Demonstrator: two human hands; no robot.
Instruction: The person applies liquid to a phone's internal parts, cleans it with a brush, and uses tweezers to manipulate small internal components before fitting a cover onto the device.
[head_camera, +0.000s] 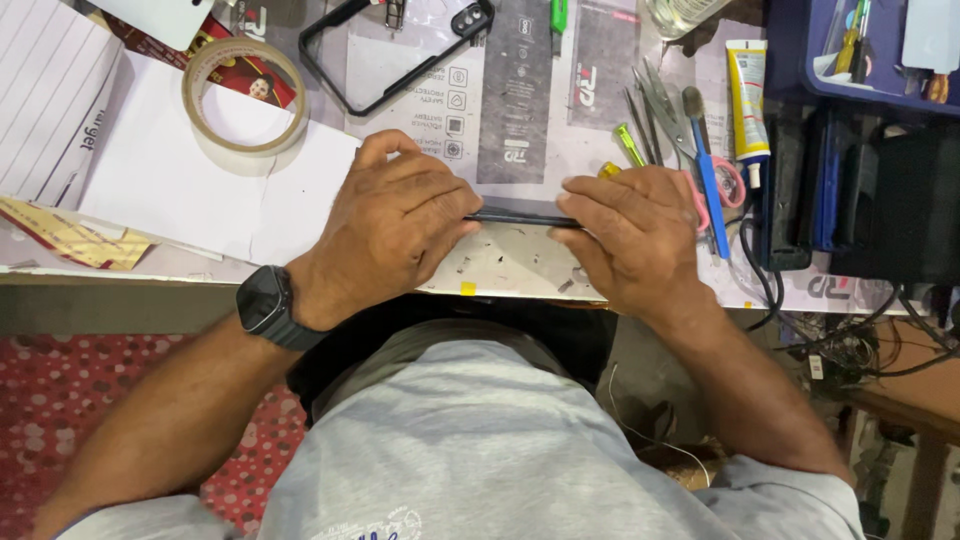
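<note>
Both the left hand (385, 225) and right hand (630, 235) have fingers clamped on a thin dark phone (520, 217) held edge-on between them just above the desk (520, 265), tweezers (650, 110) and tape roll (245, 95) lying beyond the fingers.

Mostly hidden under the left hand (385, 225) and right hand (630, 235): a thin dark device (520, 217), seen edge-on (front or back impossible to tell). Cut off by the top edge: a clear bottle (680, 14) and a green-handled tool (558, 14). Too small to identify: specks on the grey work mat (520, 262).
</note>
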